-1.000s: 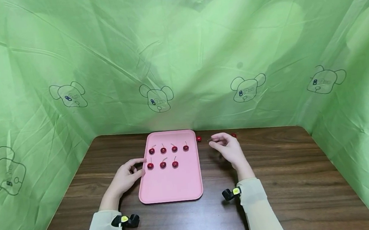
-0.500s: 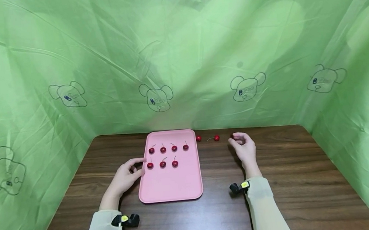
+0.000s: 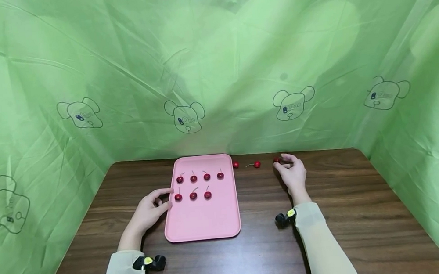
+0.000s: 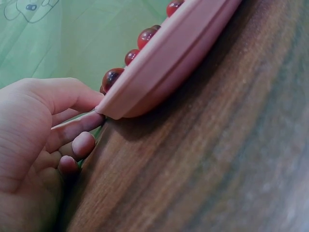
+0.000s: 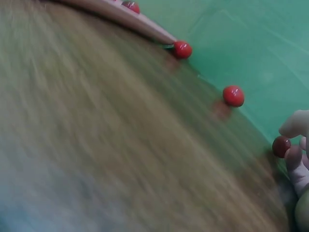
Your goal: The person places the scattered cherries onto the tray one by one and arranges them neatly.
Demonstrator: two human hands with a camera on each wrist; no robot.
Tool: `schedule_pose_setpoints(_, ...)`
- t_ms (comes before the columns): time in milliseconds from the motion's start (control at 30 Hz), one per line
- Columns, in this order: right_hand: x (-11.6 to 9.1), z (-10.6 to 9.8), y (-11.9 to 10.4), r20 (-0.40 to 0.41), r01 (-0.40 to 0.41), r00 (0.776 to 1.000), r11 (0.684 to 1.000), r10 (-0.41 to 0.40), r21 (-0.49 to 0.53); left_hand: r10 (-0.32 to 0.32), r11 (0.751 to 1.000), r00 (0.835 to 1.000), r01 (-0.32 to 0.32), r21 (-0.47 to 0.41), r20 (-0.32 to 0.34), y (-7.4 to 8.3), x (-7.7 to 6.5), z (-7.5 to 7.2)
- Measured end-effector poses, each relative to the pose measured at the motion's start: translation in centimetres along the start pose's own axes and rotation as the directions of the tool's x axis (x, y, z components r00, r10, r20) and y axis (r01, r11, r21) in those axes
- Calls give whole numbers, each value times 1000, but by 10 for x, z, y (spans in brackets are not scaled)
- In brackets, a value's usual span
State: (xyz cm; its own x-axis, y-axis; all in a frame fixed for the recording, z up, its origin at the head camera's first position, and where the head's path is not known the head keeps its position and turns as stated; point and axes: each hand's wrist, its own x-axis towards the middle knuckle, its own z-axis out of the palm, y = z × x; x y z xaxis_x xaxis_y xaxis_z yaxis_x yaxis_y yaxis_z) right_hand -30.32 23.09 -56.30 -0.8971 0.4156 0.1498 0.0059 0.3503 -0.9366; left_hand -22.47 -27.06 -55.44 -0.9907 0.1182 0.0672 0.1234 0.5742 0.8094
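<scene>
A pink tray (image 3: 201, 220) lies on the table with several dark red cherries (image 3: 193, 196) in two rows, their stems pointing away. At its left rim is my left hand (image 3: 149, 210); in the left wrist view, the fingertips (image 4: 94, 101) hold the edge of the rim. To the right of the tray, near the table's back edge, my right hand (image 3: 294, 176) has its thumb and a finger at a cherry (image 5: 281, 146). Most of that hand is outside the right wrist view. Another cherry (image 3: 257, 164) lies between the hand and the tray, stem pointing left.
One more cherry (image 3: 236, 165) sits against the tray's upper right side. The brown wooden table (image 3: 355, 229) meets a green cloth curtain (image 3: 236, 64) with printed bear outlines at the back and sides.
My right hand has moved right, from the middle loose cherry to the farthest right one, uncovering the middle one. My left hand and the tray have stayed in place.
</scene>
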Motion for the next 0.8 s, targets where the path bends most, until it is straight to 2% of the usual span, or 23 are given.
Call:
schedule_pose_setpoints(333,8,0,-1,29,30,999,991,-26,-132,-5,1000,1000,5,0,0,-1,0,0)
schedule_pose_setpoints(800,8,0,-1,44,13,999,991,-7,-136,-14,1000,1000,14,4,6,1,0,-2)
